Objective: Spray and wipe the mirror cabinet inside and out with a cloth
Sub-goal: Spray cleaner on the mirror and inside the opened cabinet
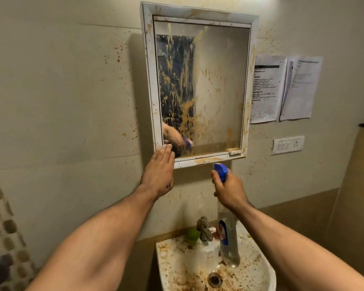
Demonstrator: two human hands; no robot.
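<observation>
The white-framed mirror cabinet (198, 85) hangs on the wall, its door closed and its glass streaked with brown and yellow grime. My left hand (159, 173) reaches up with straight fingers, the fingertips touching the frame's lower left corner. My right hand (229, 190) grips the neck of a clear spray bottle (228, 238) just below the cabinet. The bottle's blue trigger head (220, 170) points up at the bottom edge of the frame. No cloth is in view.
A dirty white sink (252, 274) sits below, with a tap (204, 229) and a green cup (191, 236) at its back. Two paper sheets (282, 89) and a switch plate (288, 144) are on the splattered wall to the right.
</observation>
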